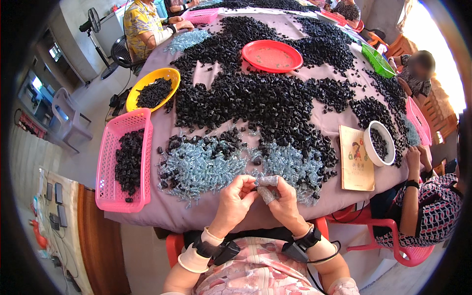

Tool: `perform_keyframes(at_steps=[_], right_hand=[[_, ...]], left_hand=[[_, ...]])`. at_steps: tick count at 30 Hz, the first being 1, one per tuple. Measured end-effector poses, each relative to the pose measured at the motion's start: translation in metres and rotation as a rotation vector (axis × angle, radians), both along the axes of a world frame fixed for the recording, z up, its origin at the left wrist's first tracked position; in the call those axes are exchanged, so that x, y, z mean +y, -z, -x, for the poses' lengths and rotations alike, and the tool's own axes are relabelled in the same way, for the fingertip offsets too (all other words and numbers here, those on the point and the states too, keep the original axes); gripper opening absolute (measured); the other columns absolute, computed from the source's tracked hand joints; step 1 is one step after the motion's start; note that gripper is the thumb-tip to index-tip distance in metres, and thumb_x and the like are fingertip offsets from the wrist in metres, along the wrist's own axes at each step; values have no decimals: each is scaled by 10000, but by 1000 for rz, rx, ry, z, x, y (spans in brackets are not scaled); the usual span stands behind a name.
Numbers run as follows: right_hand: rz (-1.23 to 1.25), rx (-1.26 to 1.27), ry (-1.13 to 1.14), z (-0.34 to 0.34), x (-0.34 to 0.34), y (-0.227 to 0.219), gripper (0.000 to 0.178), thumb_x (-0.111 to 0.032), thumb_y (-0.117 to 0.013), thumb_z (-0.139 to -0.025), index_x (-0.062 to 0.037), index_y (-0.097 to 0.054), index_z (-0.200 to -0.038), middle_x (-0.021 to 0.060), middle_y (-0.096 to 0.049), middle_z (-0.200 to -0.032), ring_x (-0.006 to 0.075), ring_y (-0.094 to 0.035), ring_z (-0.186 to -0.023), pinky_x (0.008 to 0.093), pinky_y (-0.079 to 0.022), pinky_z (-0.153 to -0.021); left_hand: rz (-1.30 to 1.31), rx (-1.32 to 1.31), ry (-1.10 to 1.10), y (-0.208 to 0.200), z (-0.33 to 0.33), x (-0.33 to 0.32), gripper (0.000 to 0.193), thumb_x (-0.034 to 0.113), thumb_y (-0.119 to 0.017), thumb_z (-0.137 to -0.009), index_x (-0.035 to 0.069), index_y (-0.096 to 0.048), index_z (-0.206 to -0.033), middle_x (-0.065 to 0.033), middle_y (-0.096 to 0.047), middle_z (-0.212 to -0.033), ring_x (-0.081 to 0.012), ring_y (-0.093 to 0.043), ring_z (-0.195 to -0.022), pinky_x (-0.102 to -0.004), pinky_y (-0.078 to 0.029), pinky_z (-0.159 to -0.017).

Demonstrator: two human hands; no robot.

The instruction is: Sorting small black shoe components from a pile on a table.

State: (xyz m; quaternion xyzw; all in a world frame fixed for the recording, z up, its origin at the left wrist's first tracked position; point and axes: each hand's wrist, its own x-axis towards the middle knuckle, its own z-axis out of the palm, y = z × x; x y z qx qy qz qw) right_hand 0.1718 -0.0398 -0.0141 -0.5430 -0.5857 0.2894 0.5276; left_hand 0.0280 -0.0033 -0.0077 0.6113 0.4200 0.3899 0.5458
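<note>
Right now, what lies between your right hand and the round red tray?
The head view shows pale-blue coiled pieces near the right hand, then small black pieces.

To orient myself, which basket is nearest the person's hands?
The pink basket holding black pieces, front left; the green basket and other pink baskets sit farther off.

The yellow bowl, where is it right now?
In the head view, the yellow bowl sits at the left edge of the table, just beyond the large pink basket.

the piece [255, 189] between the hands [233, 202] is too small to tell.
</note>
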Motion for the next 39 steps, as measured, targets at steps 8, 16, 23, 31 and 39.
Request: perform_keyframes(at_steps=[8, 16, 23, 31, 39], right_hand=[[-42, -184, -82, 4, 0, -13, 207, -9, -675, -734, -6, -617, -932, 123, -595, -926, 292, -614, -777, 339, -494, -655], [146, -6, -241, 9, 11, -26, 209, -38, -657, -785, -7, -626, -989, 126, -605, -907, 262, -624, -777, 325, -492, -688], [-16, -315, -110, -4, 81, -31, 228, 9, -622, -751, -20, -636, -976, 151, -585, -788, 318, -595, -714, 356, -474, -621], [-97, -760, -51, 2, 123, -18, 186, 41, -553, -632, -19, -569, -808, 125, -576, -809, 357, -542, -796, 437, -449, -717], [-96, -822, -111, 4, 132, -17, 230, 18, -558, -631, -12, -552, -860, 134, -530, -800, 349, -542, -817, 437, -449, -699]], left_hand=[[122, -175, 34, 12, 13, 3, 225, -79, -627, -795, 33, -572, -982, 18, -595, -891, -47, -564, -795, -194, -491, -728], [286, -484, -21, 16, 26, 4, 232, -53, -644, -797, 25, -593, -1009, 15, -604, -871, -43, -549, -734, -183, -472, -656], [324, -407, 18, 12, 37, 2, 202, -18, -647, -811, 14, -631, -1009, 18, -607, -819, -36, -527, -688, -173, -447, -622], [370, -497, 39, 12, 40, 2, 225, 28, -643, -835, 11, -607, -1057, 16, -604, -857, -30, -540, -695, -179, -463, -602], [393, -524, 43, 17, 44, 4, 226, 43, -628, -852, -21, -576, -1063, -42, -624, -846, -79, -587, -710, -205, -489, -616]])
